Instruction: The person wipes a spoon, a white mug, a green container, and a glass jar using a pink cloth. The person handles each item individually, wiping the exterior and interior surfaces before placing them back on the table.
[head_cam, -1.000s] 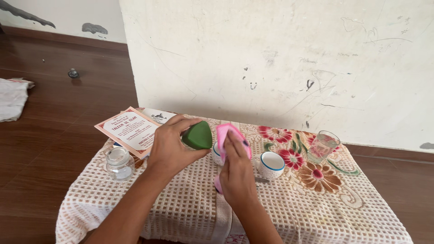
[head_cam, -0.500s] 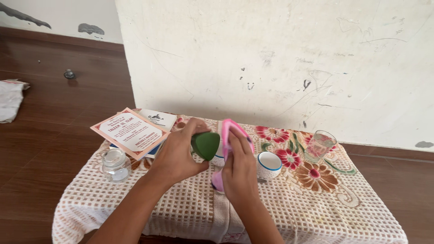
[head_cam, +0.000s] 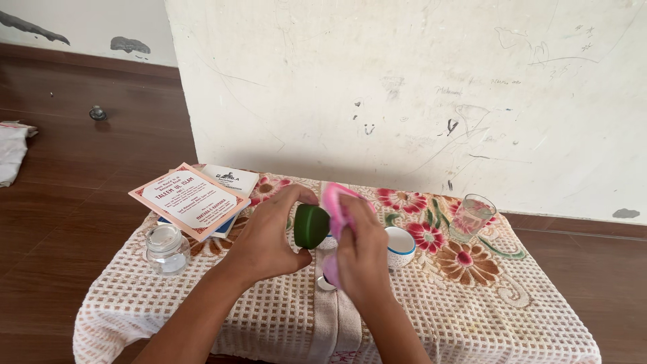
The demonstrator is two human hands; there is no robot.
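Observation:
My left hand grips a green rounded cup tipped on its side above the low table. Right beside it, my right hand is shut on a pink cloth pressed against the green cup's open side. Part of the pink cloth hangs below my right hand. Just behind the hands a white cup with a blue rim stands on the table.
A glass of water stands at the table's back right, a small clear glass jar at the left, and booklets at the back left. A marked white wall rises behind; brown floor with a white cloth lies left.
My left hand has turned the green cup more upright and moved it right, closer to the pink cloth. My right hand has dropped slightly with the cloth.

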